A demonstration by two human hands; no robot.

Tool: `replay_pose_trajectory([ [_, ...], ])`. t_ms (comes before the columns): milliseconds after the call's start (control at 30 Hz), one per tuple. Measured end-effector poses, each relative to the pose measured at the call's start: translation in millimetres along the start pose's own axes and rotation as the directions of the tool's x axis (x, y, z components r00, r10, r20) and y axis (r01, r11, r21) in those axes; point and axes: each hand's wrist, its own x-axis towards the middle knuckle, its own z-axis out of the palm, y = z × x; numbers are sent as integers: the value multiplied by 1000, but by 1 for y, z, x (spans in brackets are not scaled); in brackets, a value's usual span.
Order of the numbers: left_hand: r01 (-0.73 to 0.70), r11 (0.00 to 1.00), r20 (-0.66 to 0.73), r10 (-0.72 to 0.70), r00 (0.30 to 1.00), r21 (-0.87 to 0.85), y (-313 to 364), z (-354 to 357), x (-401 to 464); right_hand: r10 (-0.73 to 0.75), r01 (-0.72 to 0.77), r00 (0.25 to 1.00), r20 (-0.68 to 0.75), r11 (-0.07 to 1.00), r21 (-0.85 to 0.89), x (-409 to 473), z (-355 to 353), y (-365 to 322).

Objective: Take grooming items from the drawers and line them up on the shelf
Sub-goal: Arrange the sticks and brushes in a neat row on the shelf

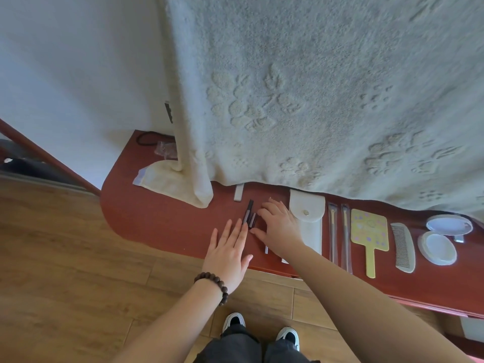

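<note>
White wall [65, 74], wood floor [65, 258] (planks), perhaps daylight

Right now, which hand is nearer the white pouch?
Right. The right hand rests directly beside the white pouch, touching its left edge; the left hand lies flat farther left, past the dark pencils.

On the red shelf [162, 218] lie in a row: 2 dark pencils [248, 216] side by side, a white pouch [309, 218], 2 wrapped brushes [339, 231], a yellow mirror [369, 231], a comb [403, 247], 2 white round cases [442, 237]
</note>
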Motion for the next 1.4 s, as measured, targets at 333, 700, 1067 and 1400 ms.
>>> replay_pose_trajectory([
  [333, 4, 1000, 4, -4, 1000, -9, 1, -2, 2, 24, -24, 1000, 6, 999, 22, 1, -4, 0],
  [700, 50, 999, 12, -50, 999, -10, 11, 0, 2, 0, -3, 995, 104, 1000, 23, 5, -13, -2],
  [1067, -40, 998, -43, 42, 998, 42, 12, -8, 15, -62, 113, 956, 288, 980, -165, -29, -47, 17],
  [1400, -53, 997, -8, 54, 999, 57, 19, -1, 21, 8, 68, 946, 324, 972, -225, -36, -28, 5],
])
